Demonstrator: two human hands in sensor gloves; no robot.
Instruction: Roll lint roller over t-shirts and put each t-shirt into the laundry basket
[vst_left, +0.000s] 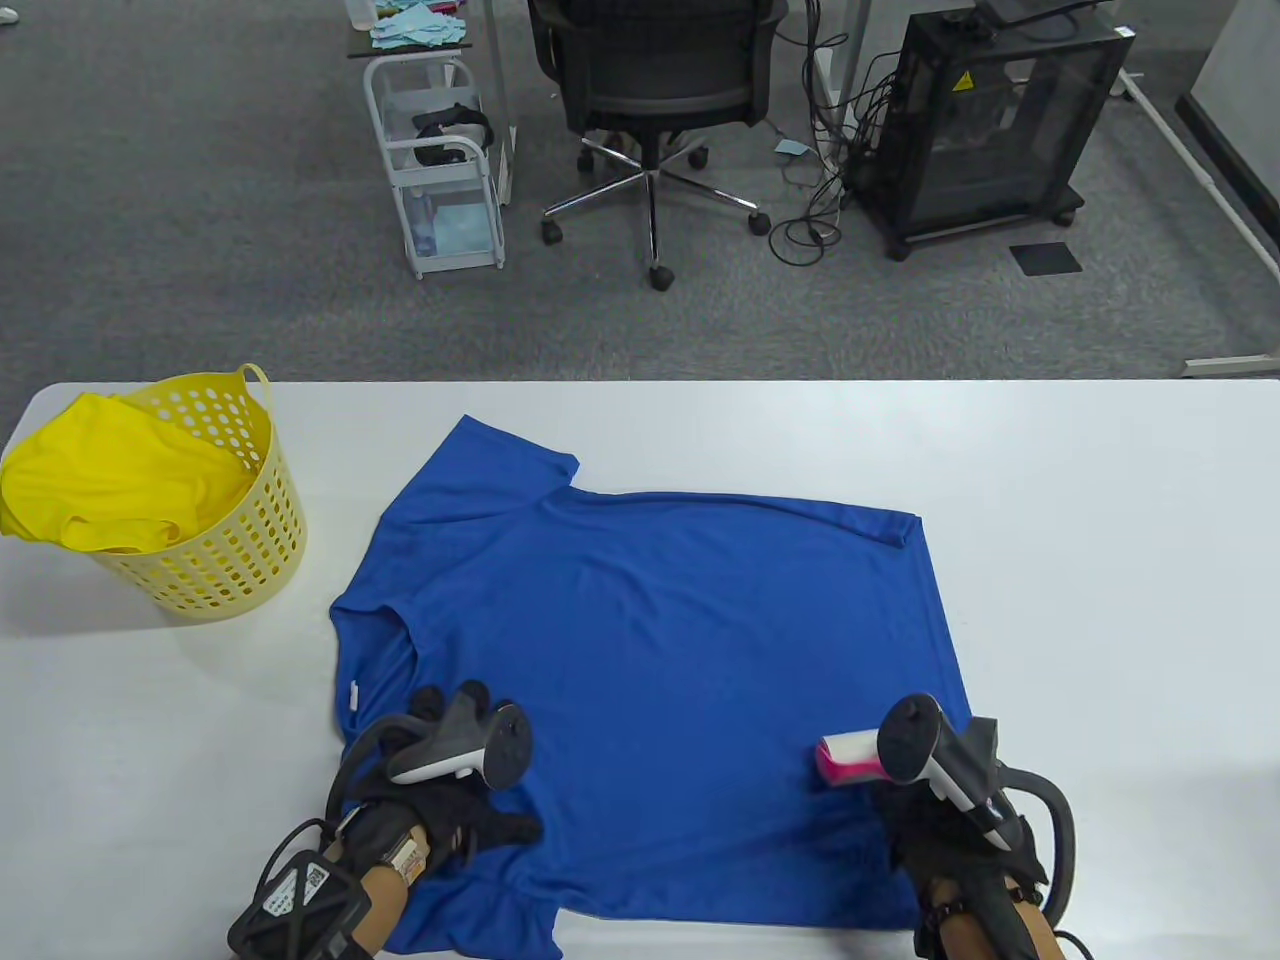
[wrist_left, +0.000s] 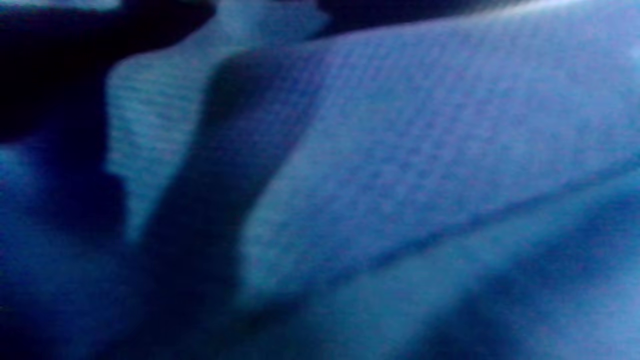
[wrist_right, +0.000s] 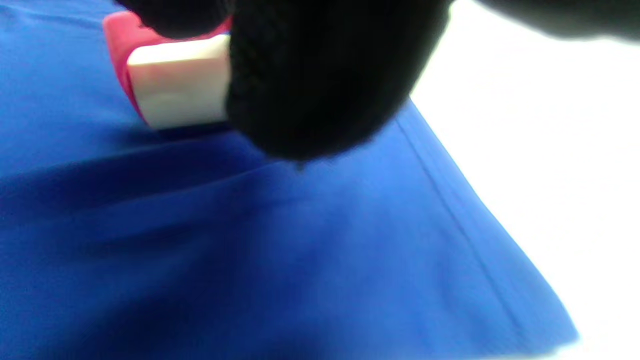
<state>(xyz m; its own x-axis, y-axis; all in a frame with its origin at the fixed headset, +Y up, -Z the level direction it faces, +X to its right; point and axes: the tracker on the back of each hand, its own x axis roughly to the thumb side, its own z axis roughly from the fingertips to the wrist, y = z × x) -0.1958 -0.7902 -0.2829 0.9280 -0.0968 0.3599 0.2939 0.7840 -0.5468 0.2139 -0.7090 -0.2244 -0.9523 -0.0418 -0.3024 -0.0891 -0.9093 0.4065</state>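
A blue t-shirt (vst_left: 650, 640) lies spread flat across the white table (vst_left: 1100, 520), collar toward the left. My left hand (vst_left: 455, 800) lies flat on the shirt near the collar, its fingers stretched out over the cloth. My right hand (vst_left: 925, 815) grips a pink lint roller (vst_left: 845, 757) whose white roll touches the shirt close to its right hem. In the right wrist view the lint roller (wrist_right: 172, 85) sits on the blue t-shirt (wrist_right: 250, 250) under my dark glove. Blurred blue t-shirt cloth (wrist_left: 400, 175) fills the left wrist view.
A pale yellow laundry basket (vst_left: 215, 560) stands at the table's left end with a yellow t-shirt (vst_left: 110, 480) draped inside and over its rim. Beyond the table's far edge are an office chair (vst_left: 655, 90), a white cart (vst_left: 440, 160) and a black cabinet (vst_left: 990, 120).
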